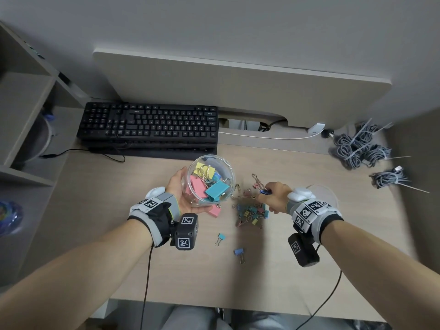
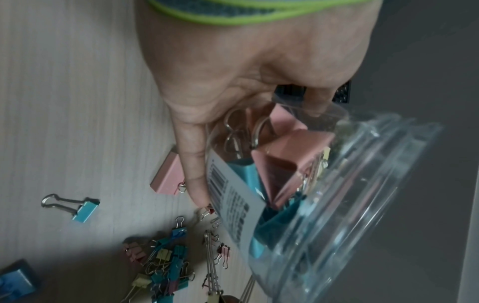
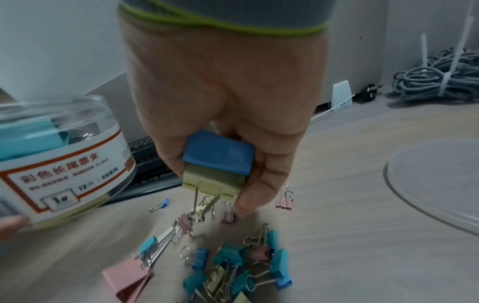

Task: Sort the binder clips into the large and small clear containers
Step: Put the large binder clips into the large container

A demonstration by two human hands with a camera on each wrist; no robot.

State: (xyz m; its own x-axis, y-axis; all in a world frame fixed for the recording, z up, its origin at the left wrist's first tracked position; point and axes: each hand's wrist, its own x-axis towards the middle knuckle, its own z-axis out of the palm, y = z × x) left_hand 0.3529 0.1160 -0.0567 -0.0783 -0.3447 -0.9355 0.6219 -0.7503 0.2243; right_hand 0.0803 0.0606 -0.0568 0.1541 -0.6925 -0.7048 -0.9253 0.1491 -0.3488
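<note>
My left hand (image 1: 190, 192) grips the large clear container (image 1: 210, 179), lifted and tilted toward the right. Several large pink, teal and yellow clips lie inside the container (image 2: 350, 194); its label shows in the right wrist view (image 3: 59, 164). My right hand (image 1: 264, 194) hovers just right of it, gripping a large blue clip (image 3: 217, 155) stacked on a large yellow clip (image 3: 212, 182). Under that hand lies a pile of small mixed clips (image 1: 250, 213). A large pink clip (image 1: 214, 211) rests on the desk below the container.
A clear round piece (image 1: 326, 191) sits behind my right wrist, lid or shallow container I cannot tell. Loose teal (image 1: 221, 238) and blue (image 1: 238, 252) clips lie nearer me. A black keyboard (image 1: 147, 125) stands behind, bundled grey cables (image 1: 362, 146) far right, shelves left.
</note>
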